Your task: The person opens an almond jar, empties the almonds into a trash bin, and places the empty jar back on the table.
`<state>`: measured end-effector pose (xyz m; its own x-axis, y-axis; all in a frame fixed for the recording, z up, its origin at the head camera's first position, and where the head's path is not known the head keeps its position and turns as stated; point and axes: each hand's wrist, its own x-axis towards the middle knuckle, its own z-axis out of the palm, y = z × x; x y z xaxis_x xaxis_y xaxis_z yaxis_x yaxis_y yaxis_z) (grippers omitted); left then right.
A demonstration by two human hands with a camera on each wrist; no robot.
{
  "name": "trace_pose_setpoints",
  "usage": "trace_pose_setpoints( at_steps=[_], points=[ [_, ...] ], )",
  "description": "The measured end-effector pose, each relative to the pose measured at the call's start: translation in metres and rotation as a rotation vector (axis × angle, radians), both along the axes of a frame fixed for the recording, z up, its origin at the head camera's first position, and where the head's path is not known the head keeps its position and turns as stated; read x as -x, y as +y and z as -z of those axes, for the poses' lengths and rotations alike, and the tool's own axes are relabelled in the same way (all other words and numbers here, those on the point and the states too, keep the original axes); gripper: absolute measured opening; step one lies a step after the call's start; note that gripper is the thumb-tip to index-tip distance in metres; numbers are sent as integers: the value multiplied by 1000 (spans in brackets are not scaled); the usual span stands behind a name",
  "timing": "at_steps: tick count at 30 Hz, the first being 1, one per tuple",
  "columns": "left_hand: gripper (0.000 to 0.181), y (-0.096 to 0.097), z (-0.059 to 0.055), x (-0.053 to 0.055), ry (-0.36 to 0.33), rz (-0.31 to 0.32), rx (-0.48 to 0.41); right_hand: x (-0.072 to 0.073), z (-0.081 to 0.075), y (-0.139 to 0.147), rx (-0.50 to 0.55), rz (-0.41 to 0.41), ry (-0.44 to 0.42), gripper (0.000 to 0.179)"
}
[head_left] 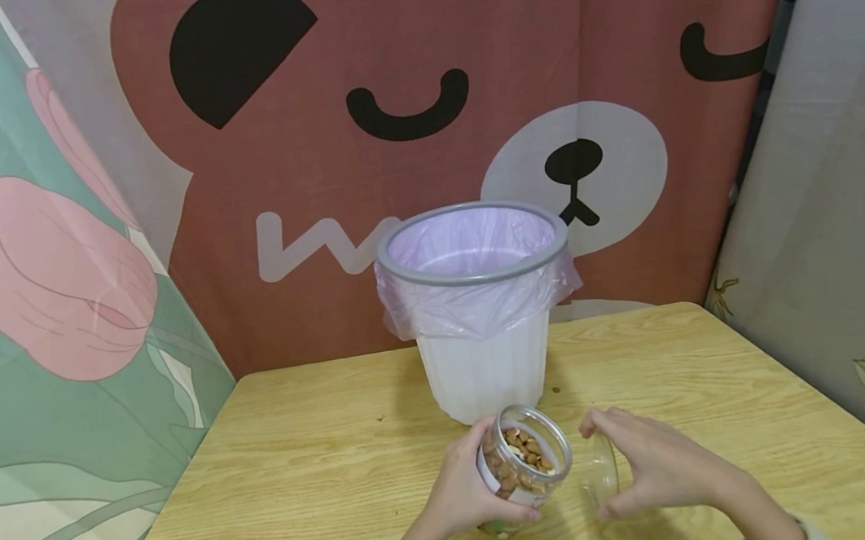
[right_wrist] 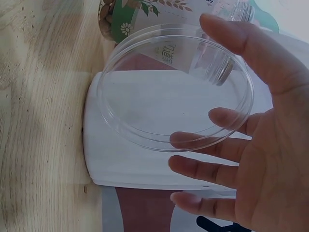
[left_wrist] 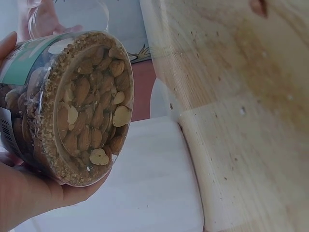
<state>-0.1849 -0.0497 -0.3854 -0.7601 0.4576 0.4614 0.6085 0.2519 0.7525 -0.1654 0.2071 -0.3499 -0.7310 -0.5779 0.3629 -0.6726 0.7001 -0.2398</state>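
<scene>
My left hand (head_left: 459, 489) grips a clear plastic jar (head_left: 514, 465) of almonds, its open mouth tilted up and to the right. In the left wrist view, almonds (left_wrist: 83, 92) show through the base, with brown crumbs around the base's rim. My right hand (head_left: 666, 463) holds a clear round lid (head_left: 602, 473) by its edge, a short way right of the jar. From the right wrist, thumb and fingers are seen at the rim of the lid (right_wrist: 159, 111), with the labelled jar (right_wrist: 159, 14) behind it.
A white trash bin (head_left: 489, 365) with a grey rim and pinkish liner bag (head_left: 471, 309) stands just beyond the jar. Small dark specks lie on the wooden table (head_left: 303, 464). A bear-patterned curtain (head_left: 310, 170) hangs behind, with other curtains at both sides.
</scene>
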Motion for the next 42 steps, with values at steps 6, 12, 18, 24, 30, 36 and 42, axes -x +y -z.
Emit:
trace_pose_setpoints(
  at_steps=[6,12,18,24,30,36,42],
  points=[
    [84,0,1,0,-4,14,-8,2,3,0,17,4,10,64],
    [84,0,1,0,-10,17,-13,3,7,0,28,-3,3,64],
    [83,0,2,0,-7,26,-22,4,9,1,27,-2,-29,63],
    [83,0,3,0,0,16,-10,6,12,2,26,-27,2,62],
    [83,0,4,1,-1,16,-11,7,15,4,27,-12,2,63],
    [84,0,5,1,-5,13,-5,8,17,6,24,-17,-19,61],
    [84,0,5,1,-14,8,-4,8,19,8,44,-17,-19,58]
  ],
)
